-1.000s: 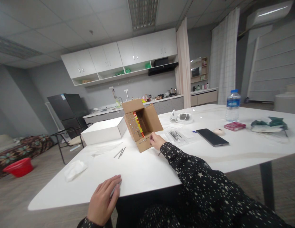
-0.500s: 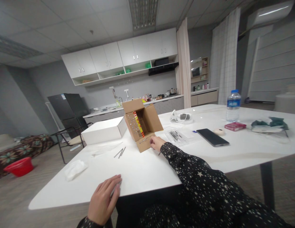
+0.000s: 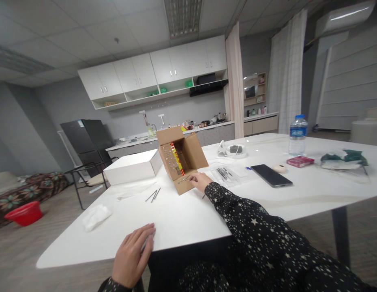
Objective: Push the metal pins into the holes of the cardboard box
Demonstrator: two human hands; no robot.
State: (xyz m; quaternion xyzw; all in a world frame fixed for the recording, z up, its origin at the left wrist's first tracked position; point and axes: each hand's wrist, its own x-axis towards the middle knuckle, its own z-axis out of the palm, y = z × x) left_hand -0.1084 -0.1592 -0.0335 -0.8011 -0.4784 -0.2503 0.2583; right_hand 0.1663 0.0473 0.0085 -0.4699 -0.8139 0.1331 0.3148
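An open brown cardboard box [image 3: 183,156] lies tipped on its side on the white table [image 3: 188,215], with small metal pieces stuck in its flaps and a red and yellow strip inside. My right hand [image 3: 200,181] reaches out in a star-patterned sleeve and its fingertips touch the box's lower front flap; whether they pinch anything is too small to tell. My left hand [image 3: 132,255] rests flat on the table's near edge, fingers slightly spread, holding nothing.
A white box [image 3: 132,166] stands left of the cardboard box. Thin metal rods [image 3: 153,195] and a crumpled tissue [image 3: 95,216] lie to the left. A clear bag of tools [image 3: 225,173], phone [image 3: 271,175], water bottle [image 3: 298,135] and red packet [image 3: 300,161] sit to the right.
My right hand's fingers have shifted a little up and left along the box's front flap. My left hand has stayed put.
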